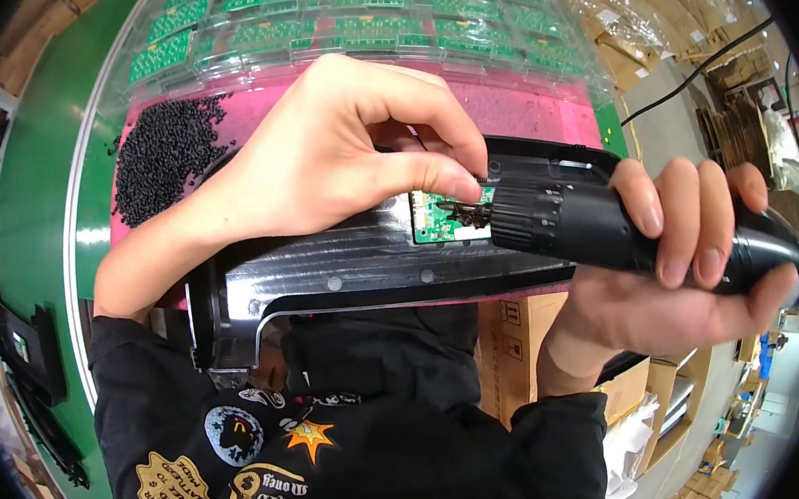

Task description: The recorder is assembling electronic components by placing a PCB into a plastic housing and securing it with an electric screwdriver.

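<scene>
On the pink-topped table [570, 108], left to right: a heap of small black parts [158, 160], the left hand [332, 150], thumb and forefinger nearly meeting above the green board [431, 233] (what they pinch, I cannot tell), then the right hand [668, 289], fingers wrapped around a power screwdriver [579, 228]. Fastening the board seems in hand; the next move calls for steady alignment. The heap looks grainy, the housing [343, 254] around the board glossy black, the screwdriver barrel-shaped with a ribbed collar.

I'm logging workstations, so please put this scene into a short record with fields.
Left hand: thumb and fingertips over the green circuit board; grip unclear
Right hand: holding a black handheld driver
Board position: in the black housing
Left side: pile of small black parts on pink mat
Far side: clear trays of green boards
</scene>
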### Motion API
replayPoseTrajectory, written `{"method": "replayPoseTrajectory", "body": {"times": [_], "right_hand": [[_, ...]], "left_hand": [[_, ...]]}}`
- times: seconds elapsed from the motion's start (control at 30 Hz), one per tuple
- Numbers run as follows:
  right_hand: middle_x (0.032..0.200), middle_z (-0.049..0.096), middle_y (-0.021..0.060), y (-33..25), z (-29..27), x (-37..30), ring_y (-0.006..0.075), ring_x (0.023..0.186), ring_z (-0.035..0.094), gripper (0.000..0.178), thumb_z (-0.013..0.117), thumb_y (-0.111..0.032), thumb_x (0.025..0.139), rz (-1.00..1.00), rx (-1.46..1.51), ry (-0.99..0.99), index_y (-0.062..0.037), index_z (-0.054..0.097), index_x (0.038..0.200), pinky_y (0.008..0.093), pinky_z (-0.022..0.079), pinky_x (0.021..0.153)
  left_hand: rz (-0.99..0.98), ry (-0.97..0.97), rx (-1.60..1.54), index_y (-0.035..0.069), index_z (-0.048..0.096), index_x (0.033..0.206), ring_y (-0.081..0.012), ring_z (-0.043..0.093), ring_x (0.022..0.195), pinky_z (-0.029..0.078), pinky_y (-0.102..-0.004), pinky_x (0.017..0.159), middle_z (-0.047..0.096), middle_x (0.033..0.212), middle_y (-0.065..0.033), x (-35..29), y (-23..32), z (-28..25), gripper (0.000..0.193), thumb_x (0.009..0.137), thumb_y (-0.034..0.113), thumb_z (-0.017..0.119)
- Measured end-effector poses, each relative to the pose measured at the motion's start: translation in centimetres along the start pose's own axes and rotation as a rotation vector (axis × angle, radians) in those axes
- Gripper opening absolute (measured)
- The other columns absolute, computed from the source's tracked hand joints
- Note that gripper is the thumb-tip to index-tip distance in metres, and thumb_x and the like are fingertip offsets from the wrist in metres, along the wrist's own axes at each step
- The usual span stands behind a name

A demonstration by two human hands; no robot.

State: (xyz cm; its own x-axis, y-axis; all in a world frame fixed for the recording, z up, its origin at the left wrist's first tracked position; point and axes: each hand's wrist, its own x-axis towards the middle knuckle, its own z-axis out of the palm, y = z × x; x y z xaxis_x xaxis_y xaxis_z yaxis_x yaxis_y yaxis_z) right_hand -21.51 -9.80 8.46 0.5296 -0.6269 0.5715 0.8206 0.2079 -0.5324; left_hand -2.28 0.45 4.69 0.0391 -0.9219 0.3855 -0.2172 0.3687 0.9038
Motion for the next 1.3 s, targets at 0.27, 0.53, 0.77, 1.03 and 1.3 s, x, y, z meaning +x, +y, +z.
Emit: {"method": "replayPoseTrajectory", "body": {"times": [0.27, 0.53, 0.77, 1.03, 1.3], "right_hand": [[0.065, 0.051, -0.0072, -0.7, 0.0, -0.7, 0.0063, 0.055, 0.048, 0.042, 0.071, -0.042, 0.081, -0.108, -0.184, -0.134, -0.0120, 0.053, 0.104, 0.0282, 0.041, 0.068], [0.066, 0.052, -0.0079, 1.3, -0.4, -0.8, 0.0052, 0.053, 0.049, 0.051, 0.071, -0.051, 0.080, -0.134, -0.289, -0.223, -0.0120, 0.053, 0.108, 0.0256, 0.042, 0.062], [0.067, 0.052, -0.0079, 1.1, -0.9, -0.7, 0.0051, 0.054, 0.049, 0.055, 0.069, -0.055, 0.081, -0.145, -0.390, -0.255, -0.0118, 0.053, 0.112, 0.0261, 0.043, 0.063], [0.066, 0.054, -0.0077, 0.7, -1.0, -0.7, 0.0060, 0.055, 0.052, 0.054, 0.072, -0.053, 0.079, -0.086, -0.339, -0.274, -0.0125, 0.054, 0.111, 0.0258, 0.043, 0.063], [0.065, 0.054, -0.0089, -0.1, -1.0, -1.2, 0.0049, 0.054, 0.051, 0.050, 0.075, -0.049, 0.077, -0.089, -0.373, -0.274, -0.0141, 0.054, 0.107, 0.0247, 0.041, 0.065]], "left_hand": [[-0.326, -0.163, 0.134, -0.001, 0.071, 0.095, -0.0104, 0.064, 0.082, 0.052, -0.0247, 0.072, 0.068, 0.088, -0.0052, 0.2, -0.8, -0.5, 0.013, 0.082, -0.001, 0.075], [-0.294, -0.180, 0.172, 0.000, 0.071, 0.093, -0.0098, 0.063, 0.079, 0.052, -0.0244, 0.071, 0.066, 0.086, -0.0032, -0.2, -1.7, -0.3, 0.013, 0.081, 0.000, 0.075], [-0.265, -0.171, 0.234, 0.001, 0.071, 0.094, -0.0106, 0.064, 0.079, 0.052, -0.0243, 0.071, 0.067, 0.087, -0.0028, -0.1, -1.8, -0.4, 0.012, 0.082, 0.001, 0.074], [-0.336, -0.148, 0.155, -0.003, 0.070, 0.098, -0.0112, 0.066, 0.081, 0.054, -0.0251, 0.074, 0.070, 0.089, -0.0060, -0.1, -1.9, -0.4, 0.015, 0.083, 0.001, 0.073], [-0.415, -0.191, -0.016, -0.004, 0.071, 0.099, -0.0097, 0.065, 0.075, 0.053, -0.0256, 0.072, 0.070, 0.084, -0.0072, -0.1, -2.2, -0.5, 0.016, 0.084, 0.003, 0.074]]}}
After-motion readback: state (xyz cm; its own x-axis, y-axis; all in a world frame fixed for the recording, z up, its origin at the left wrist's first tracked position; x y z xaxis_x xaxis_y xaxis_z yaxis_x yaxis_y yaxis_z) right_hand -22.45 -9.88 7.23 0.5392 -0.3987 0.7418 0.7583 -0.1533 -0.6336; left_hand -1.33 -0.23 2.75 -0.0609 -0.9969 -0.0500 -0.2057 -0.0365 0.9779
